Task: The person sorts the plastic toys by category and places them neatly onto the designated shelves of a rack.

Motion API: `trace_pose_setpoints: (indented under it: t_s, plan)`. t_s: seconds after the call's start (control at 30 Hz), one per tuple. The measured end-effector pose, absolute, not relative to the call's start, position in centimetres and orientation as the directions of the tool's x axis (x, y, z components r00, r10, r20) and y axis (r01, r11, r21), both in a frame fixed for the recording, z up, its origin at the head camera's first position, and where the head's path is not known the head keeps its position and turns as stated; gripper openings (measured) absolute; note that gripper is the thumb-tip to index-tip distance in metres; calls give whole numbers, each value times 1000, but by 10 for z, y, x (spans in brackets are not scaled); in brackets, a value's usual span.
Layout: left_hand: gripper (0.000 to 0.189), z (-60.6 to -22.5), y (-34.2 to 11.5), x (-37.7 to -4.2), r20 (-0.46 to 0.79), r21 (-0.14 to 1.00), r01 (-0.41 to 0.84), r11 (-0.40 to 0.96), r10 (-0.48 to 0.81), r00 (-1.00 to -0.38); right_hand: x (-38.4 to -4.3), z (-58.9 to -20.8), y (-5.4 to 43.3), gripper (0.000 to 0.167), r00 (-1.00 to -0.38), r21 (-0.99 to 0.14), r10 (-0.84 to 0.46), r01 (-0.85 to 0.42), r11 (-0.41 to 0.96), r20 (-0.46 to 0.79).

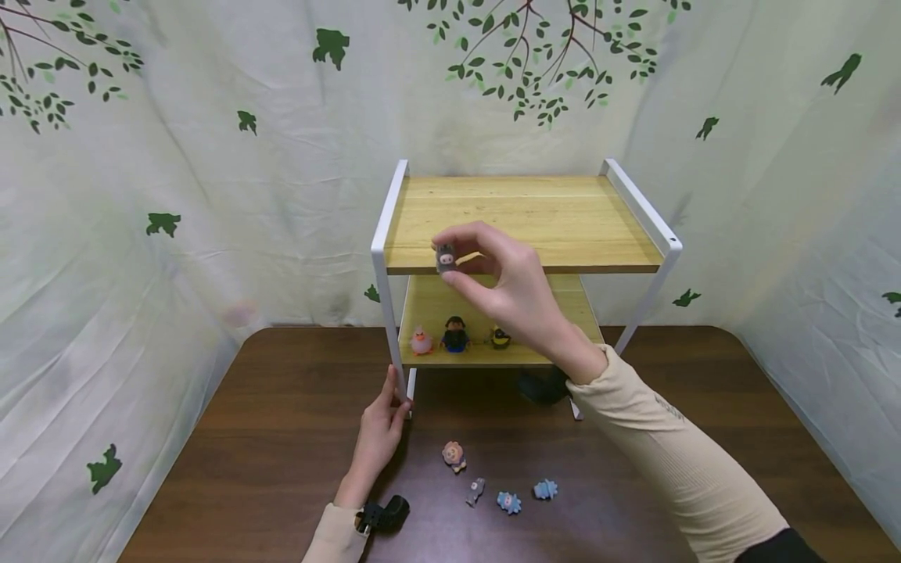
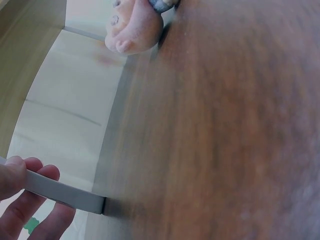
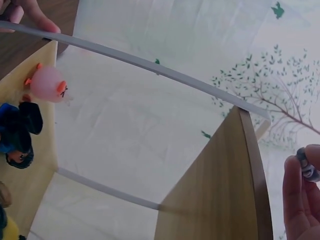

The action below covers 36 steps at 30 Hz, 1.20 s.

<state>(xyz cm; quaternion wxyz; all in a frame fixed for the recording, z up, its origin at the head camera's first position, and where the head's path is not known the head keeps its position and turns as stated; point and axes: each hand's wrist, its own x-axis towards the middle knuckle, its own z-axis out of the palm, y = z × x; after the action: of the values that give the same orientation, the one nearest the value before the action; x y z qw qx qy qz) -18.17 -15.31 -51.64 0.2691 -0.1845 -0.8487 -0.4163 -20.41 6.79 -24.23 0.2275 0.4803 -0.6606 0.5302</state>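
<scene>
On the brown surface stood a shelf whose left leg the left hand gripped, while the right hand pinched a grey figurine near the upper board, presumably a placing step whose next move called for gentle lowering there.

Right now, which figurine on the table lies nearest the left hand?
The orange-pink figurine; the grey figurine and the two blue figurines lie farther from the left hand.
</scene>
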Motion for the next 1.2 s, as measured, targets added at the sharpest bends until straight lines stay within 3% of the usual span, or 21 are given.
trace_pose_setpoints:
  t_s: [0.3, 0.63, 0.9, 1.2]
  plan:
    - [102, -516, -153, -182, 620, 602, 545, 584, 87, -779, -211, -235, 61, 28, -439, -482, -392, -876, -13, 809]
    - [96, -517, -152, -182, 619, 606, 544, 581, 85, -781, -218, -229, 55, 27, -527, -548, -419, -833, 80, 739]
    - [99, -518, -153, -182, 617, 613, 544, 573, 84, -783, -221, -225, 50, 26, -555, -562, -443, -817, 132, 704]
    - [89, -516, -153, -182, 588, 629, 520, 578, 84, -804, -226, -217, 45, 26, -599, -584, -462, -788, 195, 654]
